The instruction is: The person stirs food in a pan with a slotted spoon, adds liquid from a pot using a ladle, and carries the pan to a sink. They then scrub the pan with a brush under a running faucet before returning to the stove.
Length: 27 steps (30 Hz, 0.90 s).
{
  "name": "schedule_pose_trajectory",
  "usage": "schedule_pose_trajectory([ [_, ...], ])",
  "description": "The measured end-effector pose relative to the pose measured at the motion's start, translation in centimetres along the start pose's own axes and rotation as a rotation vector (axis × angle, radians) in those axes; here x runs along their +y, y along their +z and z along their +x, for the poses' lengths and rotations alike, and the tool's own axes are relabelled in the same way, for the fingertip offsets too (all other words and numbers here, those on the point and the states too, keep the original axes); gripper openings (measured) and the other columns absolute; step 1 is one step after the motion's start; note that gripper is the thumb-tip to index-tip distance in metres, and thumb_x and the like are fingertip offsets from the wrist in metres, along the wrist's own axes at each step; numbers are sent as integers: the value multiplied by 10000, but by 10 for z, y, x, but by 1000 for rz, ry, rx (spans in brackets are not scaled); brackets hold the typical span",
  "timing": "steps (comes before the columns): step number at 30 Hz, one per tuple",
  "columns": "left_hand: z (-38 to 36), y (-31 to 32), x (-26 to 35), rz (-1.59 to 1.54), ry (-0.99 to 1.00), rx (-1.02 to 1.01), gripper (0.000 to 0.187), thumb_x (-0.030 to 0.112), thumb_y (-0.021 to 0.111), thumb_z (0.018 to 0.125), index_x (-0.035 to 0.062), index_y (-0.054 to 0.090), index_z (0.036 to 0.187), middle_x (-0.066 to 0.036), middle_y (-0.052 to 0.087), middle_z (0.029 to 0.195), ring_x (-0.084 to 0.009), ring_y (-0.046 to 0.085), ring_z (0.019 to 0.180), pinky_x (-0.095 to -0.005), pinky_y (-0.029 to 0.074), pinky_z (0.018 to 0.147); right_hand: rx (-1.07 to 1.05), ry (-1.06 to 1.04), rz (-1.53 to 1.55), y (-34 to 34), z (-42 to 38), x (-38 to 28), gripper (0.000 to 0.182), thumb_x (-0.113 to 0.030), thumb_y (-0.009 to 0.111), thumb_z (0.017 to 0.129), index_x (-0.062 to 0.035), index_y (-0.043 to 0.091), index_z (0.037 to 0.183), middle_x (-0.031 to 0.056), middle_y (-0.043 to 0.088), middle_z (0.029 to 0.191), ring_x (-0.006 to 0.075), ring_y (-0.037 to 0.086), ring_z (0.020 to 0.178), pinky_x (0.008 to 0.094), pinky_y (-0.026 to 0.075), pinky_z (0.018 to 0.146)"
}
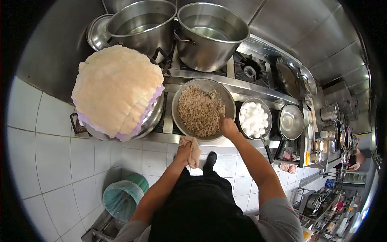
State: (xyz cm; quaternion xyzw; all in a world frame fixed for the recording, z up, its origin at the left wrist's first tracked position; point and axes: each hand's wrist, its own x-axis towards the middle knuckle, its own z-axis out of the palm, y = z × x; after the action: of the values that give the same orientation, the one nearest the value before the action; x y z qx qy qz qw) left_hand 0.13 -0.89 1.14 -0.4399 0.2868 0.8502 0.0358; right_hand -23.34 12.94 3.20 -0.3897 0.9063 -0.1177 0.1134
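A wide metal pan (174,105) full of crumbly browned ground meat (199,111) sits on the stove in front of me. My left hand (183,153) is closed around a pinkish-beige cloth (195,152) at the pan's near edge; whether a handle lies under the cloth is hidden. At the pan's right rim, my right hand (229,127) is closed in a fist over the meat. What it grips is hidden by the hand, though a small dark shape shows in the meat near the far rim.
Two large pots (213,38) of clear liquid stand behind. At left, a big pale dome (119,86) with purple cloth covers a pot. A pan of white eggs (254,119) and a frying pan (291,121) sit right. A lined bin (123,199) stands below left.
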Motion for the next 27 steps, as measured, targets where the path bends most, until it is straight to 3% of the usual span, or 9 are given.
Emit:
schedule_pose_trajectory([
  [3,4,-4,-11,-6,37,12,366,258,491,939,-22,505,1174,-127,602,1058,-240,619,931,-368,524,755,-122,-51,-28,-52,-34,-14,299,-195,488,884,-19,564,1113,260,613,726,426,622,699,518,499,631],
  [5,2,-3,-7,-34,65,71,369,249,523,909,-42,524,1137,-133,607,1027,-233,627,891,-354,522,724,-76,-128,10,-98,-32,-14,246,-165,508,850,-22,577,1039,249,621,759,430,612,677,509,496,608],
  [7,-4,-3,-3,-13,14,26,397,290,502,944,-14,498,1199,-120,600,1083,-246,613,958,-364,520,764,36,-112,46,-108,-6,-6,220,-112,498,829,-2,586,998,260,614,749,425,615,686,497,502,609],
  [10,2,-3,-11,13,80,48,385,310,503,939,-14,530,1146,-111,608,1053,-231,615,937,-352,516,742,29,-240,-80,-73,49,7,260,-95,477,837,10,567,1056,265,612,741,406,627,700,487,512,613],
  [14,-9,5,1,99,77,104,369,314,506,931,-16,555,1089,-109,617,1015,-229,623,899,-356,517,719,-81,-151,-161,-24,22,-29,290,-120,473,853,-5,552,1107,243,624,750,372,645,727,467,526,625],
  [17,-11,10,-1,20,72,84,370,311,526,913,-26,562,1062,-121,621,970,-235,630,854,-364,515,701,-238,-190,-363,-94,-17,-68,278,-157,480,864,-24,571,1090,211,638,763,347,654,743,449,533,621],
  [22,-9,11,-9,-20,106,78,363,294,517,915,-34,553,1066,-126,610,967,-241,629,848,-371,519,696,-63,-187,-254,-152,-24,-76,274,-193,523,842,-51,596,1064,195,643,767,341,653,733,439,528,599],
  [27,-14,19,-6,-24,100,90,358,284,492,939,-33,527,1102,-122,596,1007,-245,623,863,-383,528,693,-124,-162,-161,-58,-6,-85,274,-181,531,828,-54,602,1060,210,629,768,365,638,663,455,521,582],
])
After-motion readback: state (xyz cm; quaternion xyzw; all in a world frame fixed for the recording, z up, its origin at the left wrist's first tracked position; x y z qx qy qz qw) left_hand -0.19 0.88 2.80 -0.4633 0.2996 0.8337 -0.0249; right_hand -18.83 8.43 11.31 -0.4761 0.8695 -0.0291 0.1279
